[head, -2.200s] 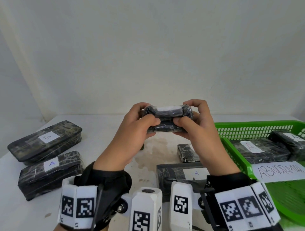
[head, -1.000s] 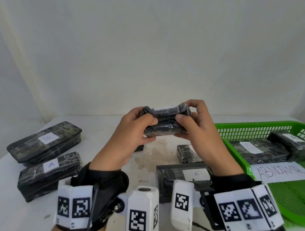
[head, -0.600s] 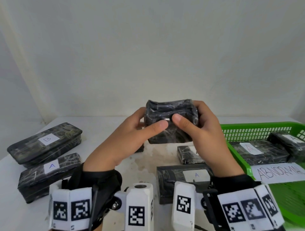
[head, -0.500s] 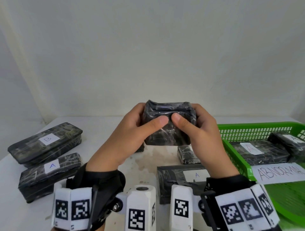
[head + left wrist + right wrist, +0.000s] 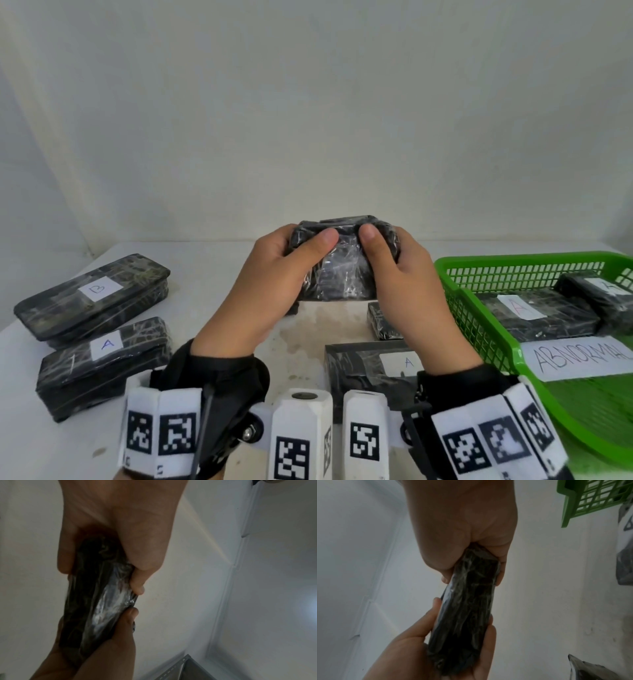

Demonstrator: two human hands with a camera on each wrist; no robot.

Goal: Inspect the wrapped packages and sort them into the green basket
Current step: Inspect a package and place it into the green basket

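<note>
White wall [image 5: 308, 102] at back; white table [image 5: 212, 274] below it, stained near the middle.

Green basket [image 5: 455, 274], mesh-sided, on the table at right. Contents: one long dark wrapped package [image 5: 548, 318] with a white label marked A, lying flat; a second dark package [image 5: 603, 298] at the far right corner, resting partly over the end of the first, label only partly legible; a white paper sign [image 5: 579, 356] reading ABNORMAL, lying on the basket floor in front of both.

Table, left side: long package B [image 5: 92, 294], dark film with white label; package A [image 5: 102, 363] just in front of it, nearer the viewer.

Table, centre: flat package [image 5: 359, 373] with label A, partly hidden behind the right wrist; a small package [image 5: 382, 322] beyond it, just beside the basket wall, mostly hidden by the right hand.

Held package [image 5: 342, 270], dark, in clear glossy film, is raised above the table centre, clear of the surface, no label showing. Left hand [image 5: 270, 284] grips its left end, thumb laid across the near face, fingers curled round the back. Right hand [image 5: 407, 284] grips the right end likewise, thumb on the near face close to the left thumb, fingers wrapped behind.

Wrists: black straps carrying white blocks [image 5: 301, 442] printed with square black markers.
</note>
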